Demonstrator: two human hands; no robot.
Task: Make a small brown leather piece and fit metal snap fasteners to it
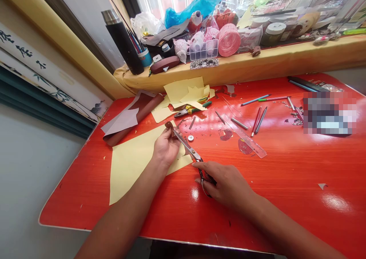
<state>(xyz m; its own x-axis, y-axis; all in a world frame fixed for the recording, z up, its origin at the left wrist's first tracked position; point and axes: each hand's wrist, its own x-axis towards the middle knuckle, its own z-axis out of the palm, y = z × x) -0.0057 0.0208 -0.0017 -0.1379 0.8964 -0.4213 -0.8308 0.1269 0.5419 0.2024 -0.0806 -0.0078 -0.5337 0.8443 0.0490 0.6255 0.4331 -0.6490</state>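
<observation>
My right hand is closed around the handles of a pair of scissors, whose blades point up and to the left. Between the fingers of my left hand is a small brown piece of leather-like material; its lower part is hidden by the fingers. The blade tips reach that piece, and I cannot tell whether they are cutting into it. Under my left hand lies a large yellow paper sheet. A small round white disc rests just right of the blades.
A brown rolled sheet lies at the back left, near yellow paper scraps and pliers. Right of the scissors are a clear ruler and several pens. A black flask stands on the cluttered sill.
</observation>
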